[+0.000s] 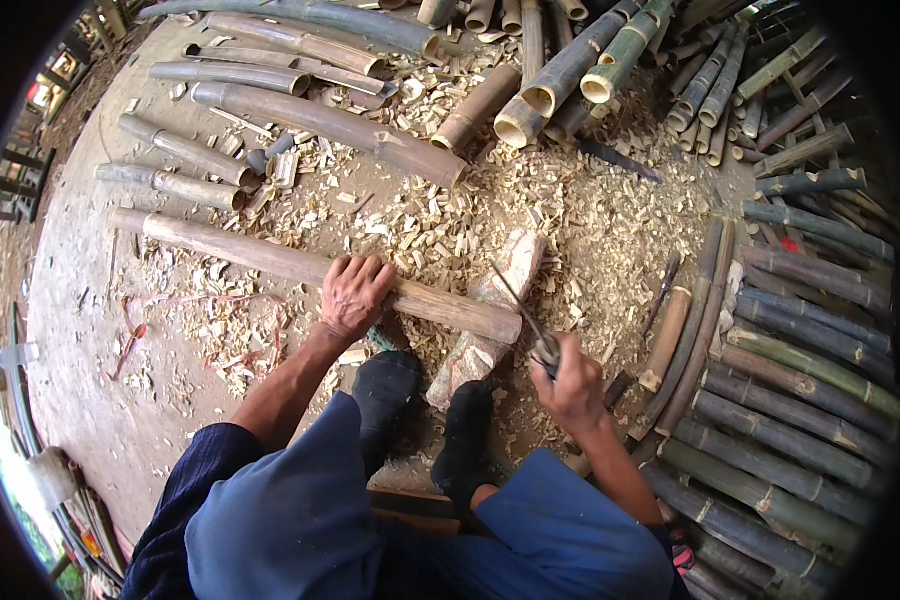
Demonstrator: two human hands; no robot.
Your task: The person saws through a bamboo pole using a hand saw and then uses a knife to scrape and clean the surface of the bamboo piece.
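Observation:
My left hand point(356, 296) is closed over a long brown bamboo pole point(240, 255), pressing on it right of its middle. The pole slopes from the far left down to the right. Its right end lies across a pale, rough, chopped-looking block point(470, 362) between my feet. In my closed right hand point(574, 388) is a knife point(518, 302) with a narrow dark blade. The blade points up and to the left, just above the pole's right end. Most of the knife's handle is hidden by my fingers.
Pale wood chips point(590, 220) cover much of the ground. Cut bamboo lengths point(340, 125) lie at the far left, with more bamboo point(620, 50) piled at the back. Stacked bamboo poles point(770, 440) line the right side. My dark-socked feet point(388, 390) flank the block.

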